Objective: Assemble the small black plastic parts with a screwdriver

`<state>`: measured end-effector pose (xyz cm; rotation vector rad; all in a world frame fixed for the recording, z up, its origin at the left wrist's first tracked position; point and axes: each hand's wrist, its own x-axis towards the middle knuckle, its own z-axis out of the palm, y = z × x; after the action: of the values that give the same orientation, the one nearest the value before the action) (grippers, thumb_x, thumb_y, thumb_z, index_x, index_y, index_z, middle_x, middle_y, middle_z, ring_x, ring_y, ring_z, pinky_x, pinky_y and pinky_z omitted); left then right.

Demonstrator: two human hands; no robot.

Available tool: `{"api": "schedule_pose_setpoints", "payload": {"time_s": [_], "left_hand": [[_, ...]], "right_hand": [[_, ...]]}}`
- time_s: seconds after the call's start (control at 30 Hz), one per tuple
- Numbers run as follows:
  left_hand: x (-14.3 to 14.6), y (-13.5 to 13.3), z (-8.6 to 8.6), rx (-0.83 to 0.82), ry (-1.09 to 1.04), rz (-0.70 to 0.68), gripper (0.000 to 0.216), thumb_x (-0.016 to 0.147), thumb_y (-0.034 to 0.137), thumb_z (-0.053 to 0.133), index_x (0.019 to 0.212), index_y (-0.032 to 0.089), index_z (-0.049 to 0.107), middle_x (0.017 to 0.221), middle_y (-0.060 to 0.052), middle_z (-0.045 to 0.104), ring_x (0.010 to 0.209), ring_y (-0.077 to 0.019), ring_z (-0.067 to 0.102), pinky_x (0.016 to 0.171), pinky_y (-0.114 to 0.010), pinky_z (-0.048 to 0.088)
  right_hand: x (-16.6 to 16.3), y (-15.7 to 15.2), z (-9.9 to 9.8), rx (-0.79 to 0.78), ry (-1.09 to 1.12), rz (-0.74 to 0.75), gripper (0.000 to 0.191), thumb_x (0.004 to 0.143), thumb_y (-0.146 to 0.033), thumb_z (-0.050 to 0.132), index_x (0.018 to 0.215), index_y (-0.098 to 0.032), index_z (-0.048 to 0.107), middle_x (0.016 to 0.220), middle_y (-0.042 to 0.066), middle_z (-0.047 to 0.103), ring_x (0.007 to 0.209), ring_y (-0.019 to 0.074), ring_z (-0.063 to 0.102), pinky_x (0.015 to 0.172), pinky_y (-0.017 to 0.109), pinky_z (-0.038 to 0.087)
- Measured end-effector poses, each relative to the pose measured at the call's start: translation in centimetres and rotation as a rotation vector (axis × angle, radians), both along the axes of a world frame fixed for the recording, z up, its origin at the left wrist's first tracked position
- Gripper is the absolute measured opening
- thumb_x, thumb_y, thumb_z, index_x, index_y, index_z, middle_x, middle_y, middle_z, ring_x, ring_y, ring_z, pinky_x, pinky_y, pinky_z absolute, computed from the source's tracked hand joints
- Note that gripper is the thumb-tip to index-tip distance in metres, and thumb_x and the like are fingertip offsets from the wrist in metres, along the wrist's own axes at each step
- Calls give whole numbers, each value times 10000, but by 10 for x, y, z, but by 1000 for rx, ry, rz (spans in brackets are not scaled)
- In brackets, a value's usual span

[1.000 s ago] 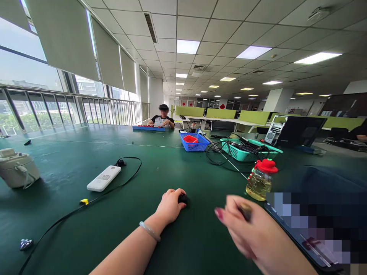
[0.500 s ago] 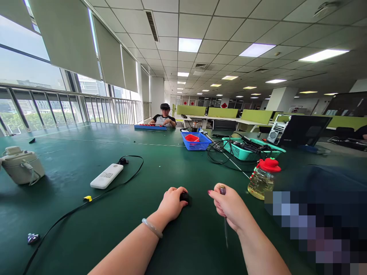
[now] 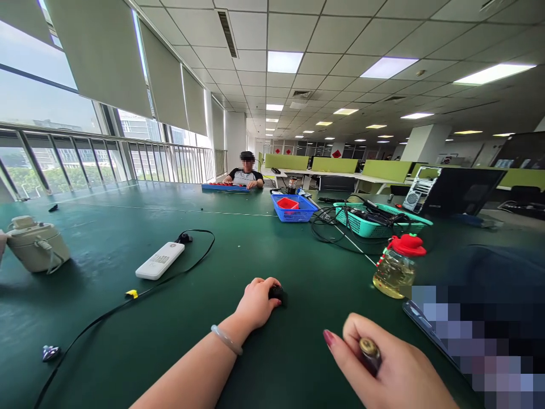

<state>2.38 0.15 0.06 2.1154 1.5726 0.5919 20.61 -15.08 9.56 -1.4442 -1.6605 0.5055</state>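
My left hand (image 3: 256, 304), with a pale bangle at its wrist, is closed on a small black object (image 3: 277, 293) against the green tabletop. Its exact kind is hidden by my fingers and thumb. To the right and nearer to me, my right hand (image 3: 378, 358) is wrapped round a dark-handled tool (image 3: 369, 355). The handle's round, brass-coloured end points up and towards me; the tool's shaft is hidden now. Beyond this hand stands a glass jar (image 3: 394, 274) with a red lid and pale yellow liquid.
On the left lie a white power strip (image 3: 160, 261) and its black cable. A beige flask (image 3: 38, 244) stands farther left. Ahead are a blue basket (image 3: 293, 215) and a teal basket (image 3: 368, 228) with cables. Another person (image 3: 246, 175) sits at the far end.
My right hand has moved nearer to me and to the right, still gripping the tool; its thin shaft, seen before, is now hidden. My left hand stays on the black object.
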Motion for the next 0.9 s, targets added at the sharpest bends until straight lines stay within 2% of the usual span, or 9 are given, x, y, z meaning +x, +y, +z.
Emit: {"api": "schedule_pose_setpoints", "payload": {"time_s": [0.13, 0.27, 0.37, 0.43, 0.5, 0.6, 0.73, 0.8, 0.9], "left_hand": [[0, 0, 0, 9, 7, -14, 373, 768, 250, 644, 1138, 283, 614, 1139, -54, 610, 1139, -244, 534, 1020, -366, 398], [0, 0, 0, 17, 7, -13, 364, 770, 246, 641, 1130, 293, 616, 1119, -52, 613, 1122, -243, 542, 1015, -364, 397], [-1, 0, -1, 18, 5, -7, 370, 764, 242, 653, 1129, 294, 619, 1116, -57, 605, 1110, -244, 546, 1014, -364, 401], [-1, 0, 0, 14, 10, -3, 376, 760, 237, 659, 1129, 294, 620, 1116, -57, 602, 1113, -244, 543, 1016, -367, 401], [-1, 0, 0, 2, 20, 1, 382, 761, 236, 659, 1135, 299, 617, 1124, -53, 599, 1121, -243, 539, 1018, -367, 401], [0, -1, 1, -15, 27, 8, 388, 767, 239, 652, 1146, 310, 610, 1146, -45, 594, 1129, -241, 533, 1018, -360, 398], [0, 0, 1, -18, 22, 13, 379, 765, 245, 653, 1136, 310, 612, 1141, -40, 602, 1131, -238, 531, 1014, -350, 394], [1, 1, 0, -13, 19, 9, 375, 764, 244, 649, 1133, 304, 613, 1134, -42, 607, 1133, -237, 530, 1016, -349, 391], [1, 1, 0, 4, 8, 0, 374, 758, 231, 641, 1126, 295, 616, 1117, -46, 615, 1133, -237, 532, 1018, -351, 388]], "right_hand": [[-14, 33, 8, 10, 67, 19, 438, 807, -549, 578, 575, -231, 386, 478, -52, 300, 417, 103, 246, 376, 247, 191], [-12, 80, 3, -119, 293, 87, 442, 761, -629, 609, 649, -202, 583, 504, -51, 341, 427, 89, 287, 390, 231, 192], [1, 115, -11, -220, 690, 141, 533, 661, -691, 679, 660, -160, 631, 565, -42, 408, 404, 55, 273, 363, 212, 190], [10, 129, -27, -194, 875, 132, 564, 619, -702, 714, 688, -144, 661, 595, -19, 470, 427, 69, 366, 370, 211, 272], [15, 134, -47, -192, 941, 133, 603, 627, -737, 693, 728, -142, 690, 621, 12, 533, 488, 110, 477, 433, 241, 395], [16, 131, -74, -171, 851, 148, 730, 691, -844, 517, 693, -141, 714, 650, 65, 598, 612, 170, 568, 573, 289, 480], [10, 122, -90, -32, 545, 138, 809, 817, -833, 273, 591, -174, 685, 489, 13, 468, 470, 124, 443, 467, 251, 360], [6, 117, -88, 46, 417, 214, 790, 840, -808, 275, 570, -182, 676, 441, 1, 427, 427, 121, 412, 437, 252, 313], [2, 110, -84, 229, 261, 300, 687, 881, -722, 376, 583, -185, 685, 501, 29, 539, 455, 132, 468, 459, 257, 328]]}}
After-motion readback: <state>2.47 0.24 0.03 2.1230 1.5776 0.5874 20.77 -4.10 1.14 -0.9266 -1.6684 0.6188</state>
